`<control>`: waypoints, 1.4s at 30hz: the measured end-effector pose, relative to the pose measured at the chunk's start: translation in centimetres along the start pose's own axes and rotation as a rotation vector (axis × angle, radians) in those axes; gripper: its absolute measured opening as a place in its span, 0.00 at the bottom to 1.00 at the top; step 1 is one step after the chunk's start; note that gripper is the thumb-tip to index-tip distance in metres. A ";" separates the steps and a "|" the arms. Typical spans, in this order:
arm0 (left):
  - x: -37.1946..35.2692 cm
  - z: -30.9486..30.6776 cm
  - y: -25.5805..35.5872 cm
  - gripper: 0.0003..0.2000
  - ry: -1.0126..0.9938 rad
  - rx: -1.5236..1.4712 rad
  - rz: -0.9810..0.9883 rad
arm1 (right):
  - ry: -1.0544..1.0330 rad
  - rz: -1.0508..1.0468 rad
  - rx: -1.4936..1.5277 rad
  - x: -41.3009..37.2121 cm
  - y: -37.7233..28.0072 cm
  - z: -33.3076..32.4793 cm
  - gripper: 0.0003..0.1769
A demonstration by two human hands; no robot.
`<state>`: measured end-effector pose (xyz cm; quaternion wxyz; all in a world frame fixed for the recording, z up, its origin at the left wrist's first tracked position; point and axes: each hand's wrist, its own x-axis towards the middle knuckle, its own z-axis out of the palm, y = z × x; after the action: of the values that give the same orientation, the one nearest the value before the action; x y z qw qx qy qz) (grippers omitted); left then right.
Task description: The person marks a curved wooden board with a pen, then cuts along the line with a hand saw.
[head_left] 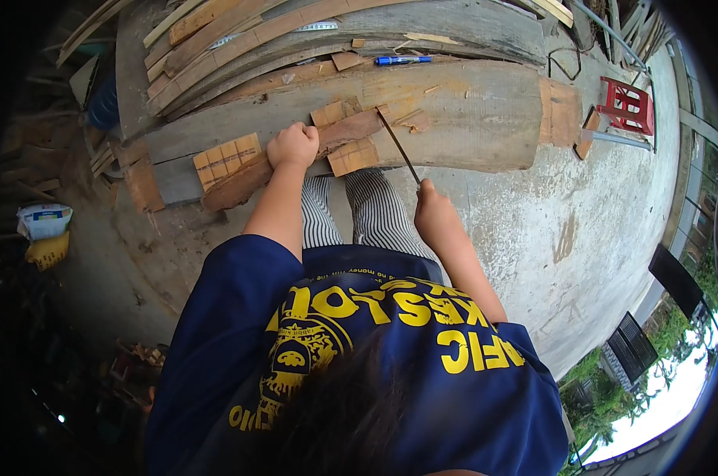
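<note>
Where the grey concrete yard floor (581,230) spread out in daylight, curved wooden planks (240,40) lay stacked behind a thick weathered timber beam (470,111), with a blue pen (402,59) on them and a red plastic stool (630,105) far right. The left hand (293,146), closed in a fist, pressed a long reddish-brown wooden strip (351,128) onto the beam, its long axis running lower left to upper right. The right hand (434,213) gripped a thin dark metal rod (398,147), which slanted up and left to the strip.

concrete floor (581,238), red stool (630,105), stacked planks (240,32)
</note>
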<state>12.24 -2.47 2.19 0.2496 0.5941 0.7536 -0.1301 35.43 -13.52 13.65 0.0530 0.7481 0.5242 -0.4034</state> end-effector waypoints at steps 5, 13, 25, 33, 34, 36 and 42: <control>0.1 -0.1 0.2 0.18 -0.022 -0.009 0.003 | 0.006 -0.051 0.016 6.6 -1.1 2.5 0.08; 0.0 0.9 -0.3 0.18 0.087 -0.011 0.042 | -0.010 0.018 0.037 4.5 -1.3 0.5 0.10; 0.4 -0.6 0.2 0.18 -0.086 0.016 0.005 | -0.050 0.049 0.073 5.3 -1.4 0.0 0.11; 0.4 0.1 0.0 0.17 -0.062 0.023 -0.005 | -0.078 0.051 0.037 2.3 -0.5 -0.4 0.09; 0.5 0.0 0.1 0.17 -0.064 0.025 -0.003 | -0.040 0.016 0.045 3.9 -1.0 0.7 0.09; 0.8 -0.3 0.2 0.17 -0.085 0.032 -0.001 | 0.027 -0.041 0.058 7.7 -2.3 2.5 0.09; 0.5 -0.5 0.3 0.18 -0.085 0.026 -0.015 | -0.034 -0.005 0.097 2.6 -0.5 -0.4 0.10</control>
<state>12.34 -1.74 2.35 0.2727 0.5856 0.7448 -0.1670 35.58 -11.18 12.43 0.0247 0.7413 0.5051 -0.4412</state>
